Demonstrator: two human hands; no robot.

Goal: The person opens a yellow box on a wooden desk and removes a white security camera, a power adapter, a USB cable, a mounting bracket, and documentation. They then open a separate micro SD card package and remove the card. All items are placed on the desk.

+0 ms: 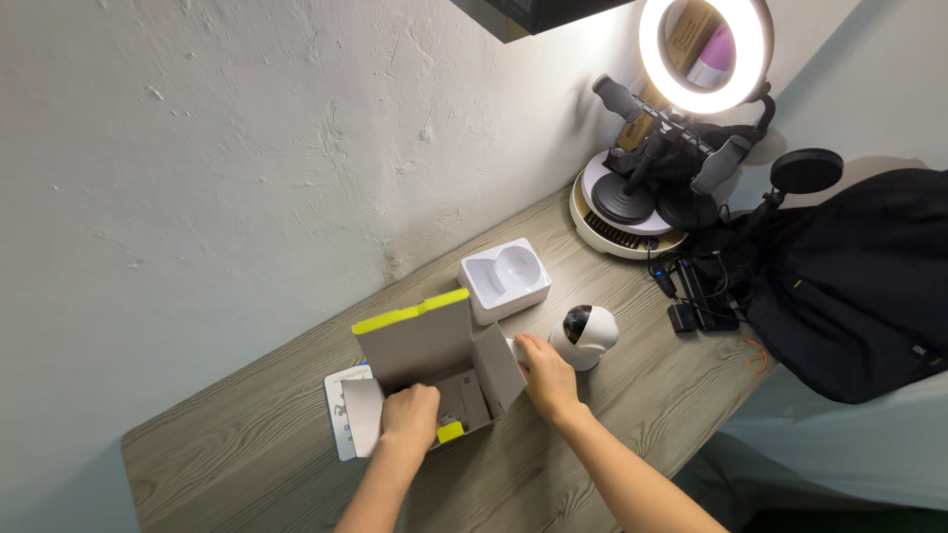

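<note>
Both our hands work at one open cardboard box (434,360): our left hand (411,415) reaches down inside it, fingers curled, perhaps closed on something hidden; our right hand (546,375) grips its right flap (501,367). Just right sits one white dome camera (585,336); beyond, one white tray (505,279).

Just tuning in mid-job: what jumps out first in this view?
The lit ring light glows at the top right corner of the wooden desk. In the middle, the open cardboard box with yellow-edged flaps has the left hand inside it while the right hand touches its side flap. A small white dome camera stands just right of the box, with a black bag at the far right.
</note>
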